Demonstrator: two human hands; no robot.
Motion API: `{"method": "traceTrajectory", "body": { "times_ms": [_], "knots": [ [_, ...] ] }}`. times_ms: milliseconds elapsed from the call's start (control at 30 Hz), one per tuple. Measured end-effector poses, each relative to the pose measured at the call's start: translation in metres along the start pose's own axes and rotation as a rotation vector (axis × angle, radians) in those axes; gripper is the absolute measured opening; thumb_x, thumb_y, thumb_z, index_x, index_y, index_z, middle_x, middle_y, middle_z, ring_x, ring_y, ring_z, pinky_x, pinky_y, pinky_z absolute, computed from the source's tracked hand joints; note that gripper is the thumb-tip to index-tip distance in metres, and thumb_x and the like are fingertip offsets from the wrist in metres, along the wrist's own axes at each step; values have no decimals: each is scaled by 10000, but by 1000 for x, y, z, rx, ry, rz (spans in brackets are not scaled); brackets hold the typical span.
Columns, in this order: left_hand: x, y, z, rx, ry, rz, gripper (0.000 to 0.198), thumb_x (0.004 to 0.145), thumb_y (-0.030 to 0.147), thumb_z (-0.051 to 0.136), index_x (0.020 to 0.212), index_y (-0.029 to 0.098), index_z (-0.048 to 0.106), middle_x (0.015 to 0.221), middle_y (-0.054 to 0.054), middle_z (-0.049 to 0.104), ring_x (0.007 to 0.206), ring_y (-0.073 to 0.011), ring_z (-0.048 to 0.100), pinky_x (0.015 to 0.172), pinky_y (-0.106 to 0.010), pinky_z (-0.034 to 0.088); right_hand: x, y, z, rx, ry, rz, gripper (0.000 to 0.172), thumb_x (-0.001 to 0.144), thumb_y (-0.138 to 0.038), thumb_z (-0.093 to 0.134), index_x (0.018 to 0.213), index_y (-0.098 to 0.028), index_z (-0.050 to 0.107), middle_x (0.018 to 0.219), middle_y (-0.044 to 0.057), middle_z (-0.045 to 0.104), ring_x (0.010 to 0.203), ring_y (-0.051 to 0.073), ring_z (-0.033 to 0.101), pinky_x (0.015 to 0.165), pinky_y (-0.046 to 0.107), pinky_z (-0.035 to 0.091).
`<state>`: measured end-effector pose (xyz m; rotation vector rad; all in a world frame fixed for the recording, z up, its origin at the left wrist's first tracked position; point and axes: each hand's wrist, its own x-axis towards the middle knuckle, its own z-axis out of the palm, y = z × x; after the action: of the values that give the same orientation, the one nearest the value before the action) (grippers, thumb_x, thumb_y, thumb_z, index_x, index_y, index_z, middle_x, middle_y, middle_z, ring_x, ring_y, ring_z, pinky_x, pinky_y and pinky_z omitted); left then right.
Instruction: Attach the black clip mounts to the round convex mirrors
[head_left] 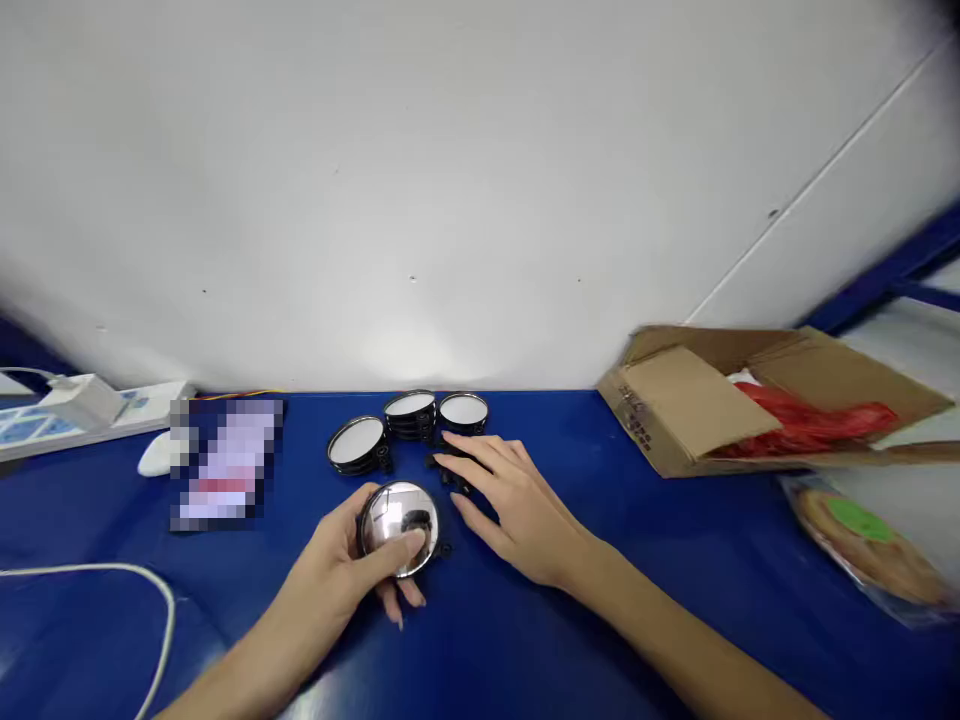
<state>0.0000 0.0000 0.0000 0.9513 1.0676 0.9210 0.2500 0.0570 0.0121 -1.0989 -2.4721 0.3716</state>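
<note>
My left hand (345,575) is closed around a small round convex mirror (397,527) in a black frame, thumb across its shiny face, just above the blue table (570,620). My right hand (510,505) lies palm down beside it, fingers stretched toward small black parts (450,478) on the table; its fingertips touch them. Behind the hands stand more round mirrors: one (357,443) at the left, a stack (410,413) in the middle, and one (463,411) at the right.
An open cardboard box (690,410) with red plastic inside sits at the right. A plastic-wrapped packet (862,540) lies at the right edge. At the left are a blurred flat object (225,462), a white mouse (156,455), a power strip (90,408) and a white cable (150,600). A white wall rises behind.
</note>
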Motion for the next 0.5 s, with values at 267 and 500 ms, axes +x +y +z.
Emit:
{"method": "traceTrajectory", "body": {
  "times_ms": [267, 500],
  "knots": [
    [-3, 7, 2, 24, 6, -2, 507, 876, 499, 989, 1116, 154, 706, 791, -45, 809, 627, -225, 814, 494, -244, 645, -3, 1, -2, -75, 15, -67, 434, 1171, -234, 587, 1597, -286, 653, 1693, 128, 618, 1479, 346, 604, 1146, 579, 469],
    [-3, 6, 1, 26, -11, -5, 469, 886, 465, 984, 1120, 152, 724, 819, -48, 805, 642, -214, 808, 502, -236, 643, -4, 4, -3, -110, 79, -90, 409, 1180, -205, 563, 1584, -183, 621, 1577, 154, 719, 1360, 319, 674, 1123, 554, 442]
  ]
}}
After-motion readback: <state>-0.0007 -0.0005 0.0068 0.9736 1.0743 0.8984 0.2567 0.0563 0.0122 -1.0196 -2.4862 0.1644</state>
